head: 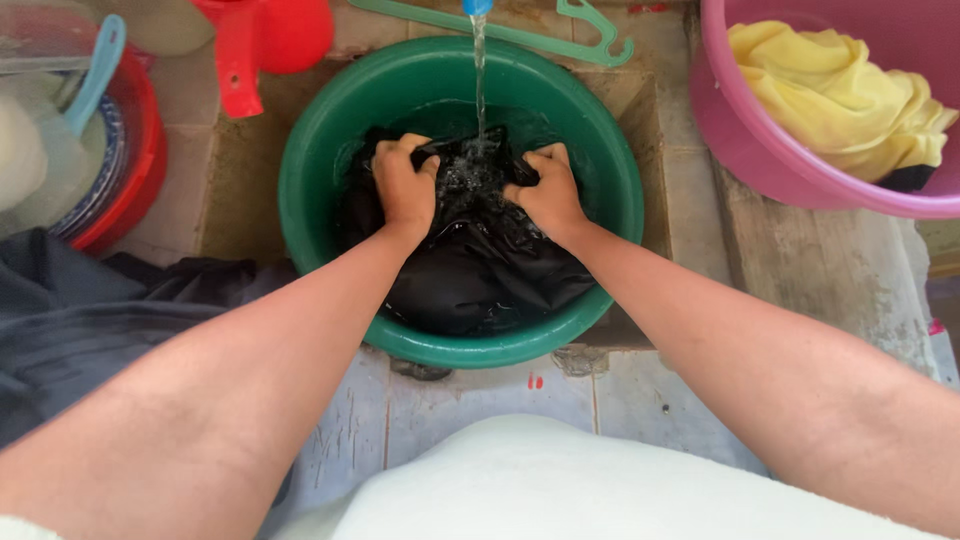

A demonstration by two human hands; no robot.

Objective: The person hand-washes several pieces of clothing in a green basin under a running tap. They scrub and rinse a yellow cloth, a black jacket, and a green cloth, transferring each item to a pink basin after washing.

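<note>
**Both hands bunch a black cloth under running water**

The counter (800,270) of worn tile and concrete carries everything. Dead centre sits the green basin (320,200), holding water and the black cloth (480,270), which lies soaked under and between the hands. The left hand (405,185) and the right hand (545,190) are near each other but apart, each fisted tight on a gathered fold of the cloth. A thin water stream (479,70) falls from above and lands on the cloth between them.

Beyond the right hand stands a pink tub (720,130) with a yellow cloth (830,95) heaped in it. Beyond the left hand a red basin (150,150) holds a plate and a pale blue scoop (95,70); a red jug (260,40) stands near it. A green hanger (520,35) lies behind the green basin. Dark grey fabric (70,320) is piled below the left forearm.

The likely trouble is overflow: with the stream running, the basin could spill onto the counter. Hard rubbing could also splash water toward the grey fabric.
</note>
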